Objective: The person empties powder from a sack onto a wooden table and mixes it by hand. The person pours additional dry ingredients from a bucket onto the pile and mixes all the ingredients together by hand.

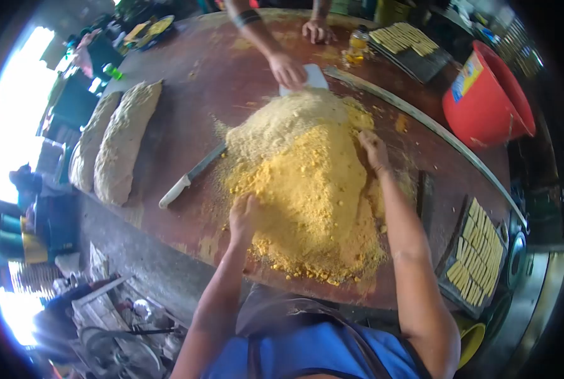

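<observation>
A large mound of crumbly mixture point(313, 183), bright yellow in front and pale beige at the back, is heaped on the brown table point(193, 95). Blurred by motion, my left hand point(244, 211) is against the mound's left side, its fingers not clear. On the opposite side, my right hand point(373, 148) touches the mound's edge with its fingers loosely bent, partly hidden. A knife point(190, 177) with a white handle lies left of the mound, its blade tip at the crumbs. Across the table, another person's hand point(288, 71) holds a white flat scraper point(310, 79) at the pale crumbs.
Two long dough loaves point(127, 142) lie at the left. A long metal strip point(421, 114) runs along the right, near a red bucket point(484, 95). Trays of pale sticks stand at the right front point(474, 252) and back right point(414, 47), beside a bottle of yellow liquid point(358, 43).
</observation>
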